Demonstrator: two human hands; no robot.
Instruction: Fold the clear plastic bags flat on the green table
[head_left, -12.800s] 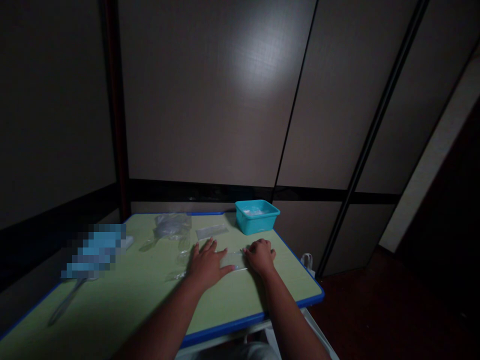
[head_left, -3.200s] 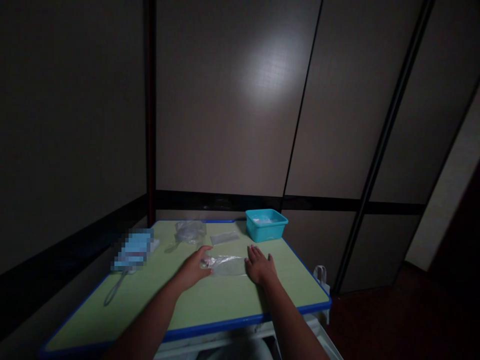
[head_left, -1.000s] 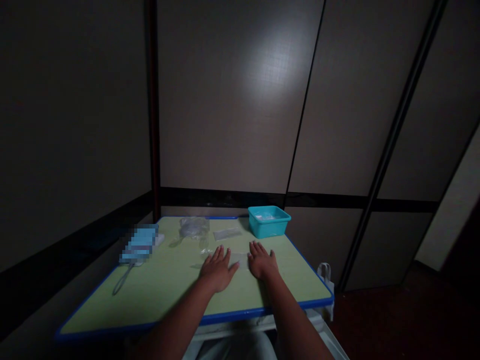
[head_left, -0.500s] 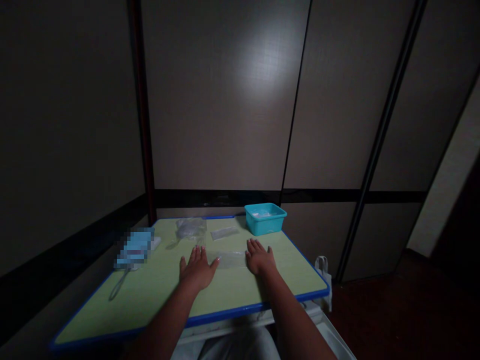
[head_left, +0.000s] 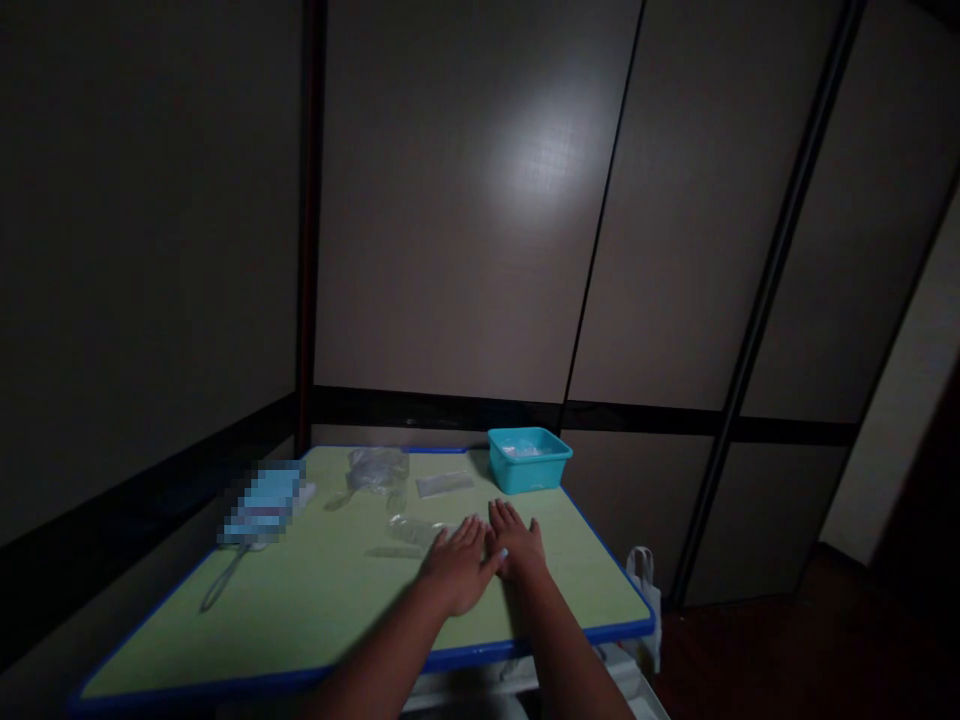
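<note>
In front of the teal tub [head_left: 529, 462], the left hand [head_left: 457, 572] and right hand [head_left: 516, 546] lie flat and open, next to a clear bag [head_left: 411, 530].

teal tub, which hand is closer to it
Right. The right hand lies flat in front of the teal tub; the left hand lies beside it, further left.

Dim panelled room [head_left: 465, 200] with small desk [head_left: 330, 600].

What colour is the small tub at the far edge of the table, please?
The tub is teal, seen best in the head view.
</note>
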